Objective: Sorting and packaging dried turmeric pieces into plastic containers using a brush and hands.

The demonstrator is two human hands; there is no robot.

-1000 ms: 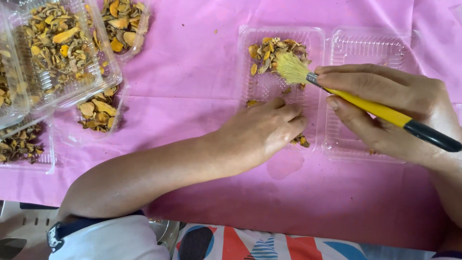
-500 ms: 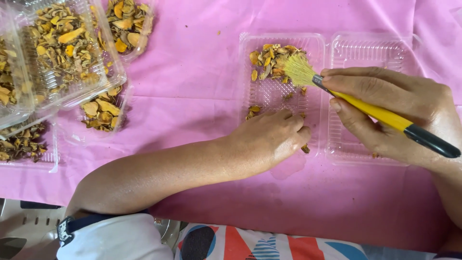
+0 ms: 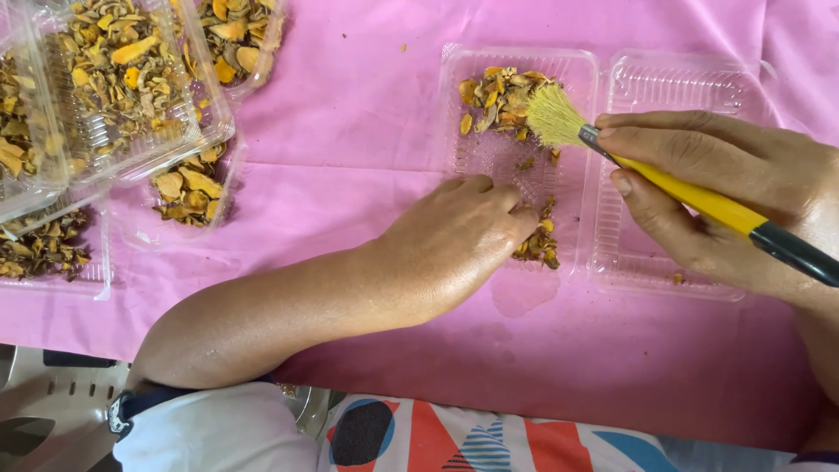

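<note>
**Brush and dried slices at an open clamshell tray**

While the right hand grips a paintbrush by its yellow handle, the pale bristles rest at the edge of a small heap of dried yellow-orange slices in the far end of the tray's left half. Thumb and fingers are closed around the handle; its black end runs off toward the right edge of the view.

Open clear plastic clamshell tray lies flat on the pink-covered surface, its two halves side by side. The right half holds almost nothing but a crumb or two.

Left hand lies palm down on the near part of the left half, fingers loosely curled and touching a second, smaller clump of slices at the tray's near edge. It grasps nothing that can be seen; whether a piece sits under the fingertips cannot be told.

Well apart, at upper left: several filled clear trays, some stacked and overlapping, packed with the same dried slices. One at the left edge holds darker, browner bits.

A faint damp-looking stain marks the cloth just near of the open tray.
</note>
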